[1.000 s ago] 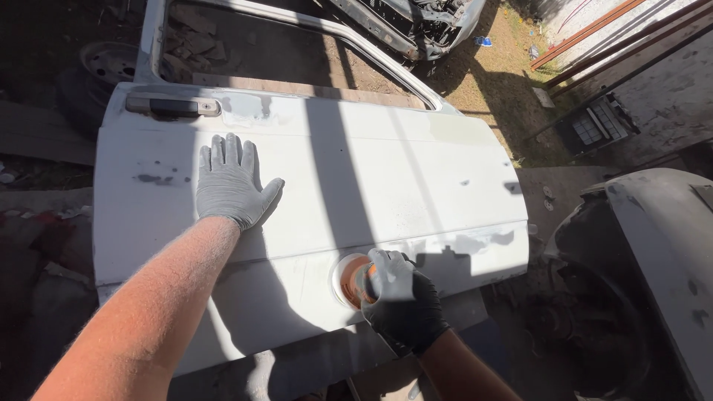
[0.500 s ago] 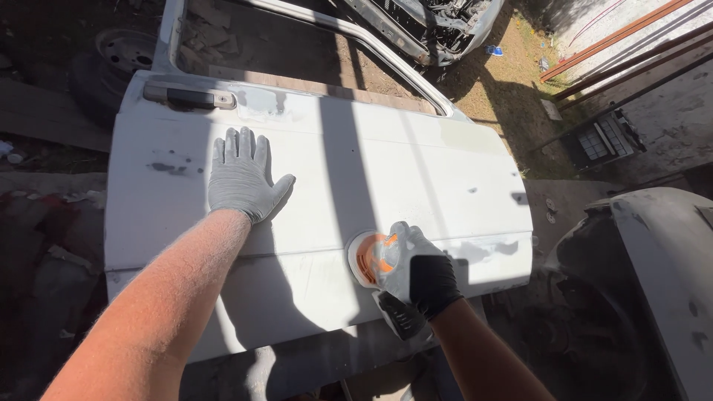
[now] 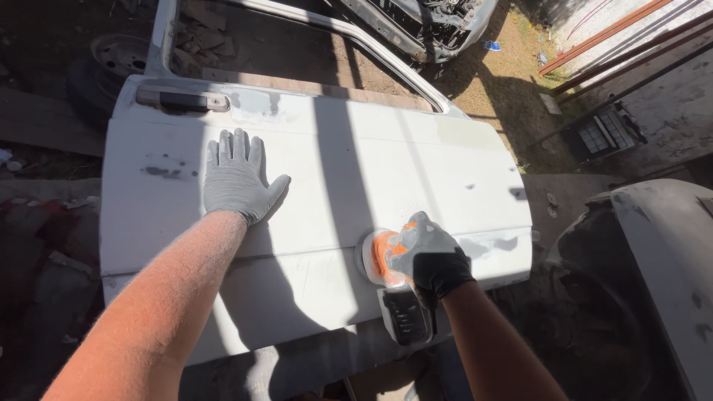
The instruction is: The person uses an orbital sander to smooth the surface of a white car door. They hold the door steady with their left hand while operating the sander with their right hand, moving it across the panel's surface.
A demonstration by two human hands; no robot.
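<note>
Compared with half a second ago: right hand and orange sander shifted a little to the right along the lower part of the white car door, now closer to the near right corner. Left hand in about the same place, flat on the panel, below the dark door handle.

Left grip open, grey-gloved fingers spread, palm pressed on the door, holding nothing. Right grip closed around the top of the sander, in a dark glove dusted white. Sander resting on the door surface, near the lower crease, right of the shadow band crossing the panel.

Hard to make out: the sanding pad, hidden under the tool body and the hand; only the orange housing and a dark block at the near end visible, partly in shadow. Support under the door not visible. Window frame of the door cut off at the top edge. Grey fender at the right cut off by the picture edge. Old wheel at far left in deep shade, detail unclear.
</note>
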